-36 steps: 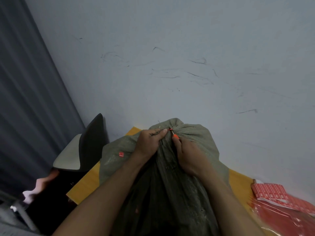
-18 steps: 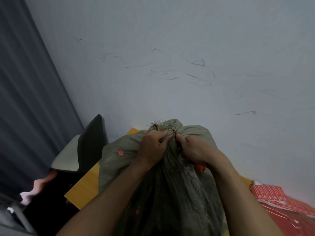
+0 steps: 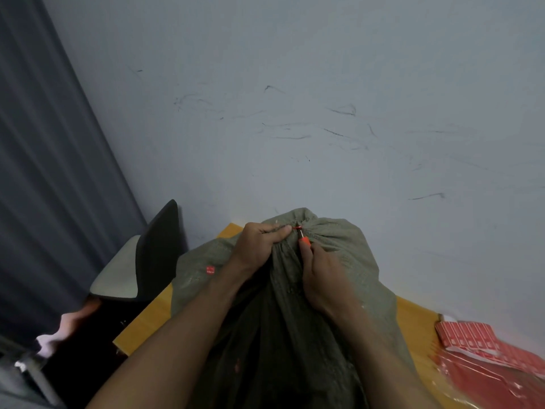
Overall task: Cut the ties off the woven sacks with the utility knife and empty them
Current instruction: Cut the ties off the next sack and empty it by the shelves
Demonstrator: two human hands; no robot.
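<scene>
A full grey-green woven sack [image 3: 348,261] stands on a yellow table [image 3: 147,323] against the wall, its neck gathered at the top. My left hand [image 3: 259,246] is clenched on the bunched neck, thumb pressed beside a red tie [image 3: 295,228]. My right hand [image 3: 324,278] grips an orange utility knife [image 3: 303,239] with its tip pointing up at the tie. The blade itself is too small to make out. A small red label [image 3: 210,270] shows on the sack's left side.
Red packets [image 3: 483,346] lie on the table at the right. A black and white chair [image 3: 138,261] stands left of the table, beside a dark grey curtain [image 3: 44,172]. The scuffed pale wall [image 3: 324,113] rises directly behind the sack.
My right hand has pulled back from the neck and turned, so the orange knife again shows with its tip up at the tie. My left hand keeps its grip on the neck.
</scene>
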